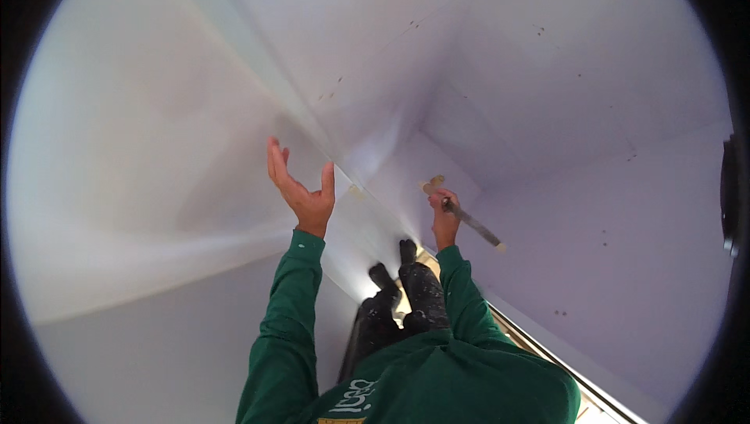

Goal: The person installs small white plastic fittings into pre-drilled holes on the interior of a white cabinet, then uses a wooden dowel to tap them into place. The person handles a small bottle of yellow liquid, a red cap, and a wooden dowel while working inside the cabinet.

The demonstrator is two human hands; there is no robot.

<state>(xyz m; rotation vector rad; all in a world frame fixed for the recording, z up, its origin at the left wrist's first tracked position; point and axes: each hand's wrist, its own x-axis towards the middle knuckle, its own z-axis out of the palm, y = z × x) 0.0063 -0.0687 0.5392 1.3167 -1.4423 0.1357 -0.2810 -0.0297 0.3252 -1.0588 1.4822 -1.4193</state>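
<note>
My left hand (pixel 302 189) is raised with its fingers apart and nothing in it, close to a long pale ridge between the white surfaces. My right hand (pixel 444 213) is closed around a tool with a long dark shaft (pixel 480 230) and a pale tip. A small tan piece (pixel 431 184) shows at the top of that hand; I cannot tell whether it is part of the same tool. Below both hands are my legs (pixel 418 291) in dark, paint-speckled trousers and dark footwear.
White and pale lilac panels (pixel 578 252) surround me, meeting at angled seams, with scattered small dark marks on those above right. A narrow edge (pixel 531 346) with a lit gap runs at the lower right. A dark object (pixel 730 193) sits at the far right rim.
</note>
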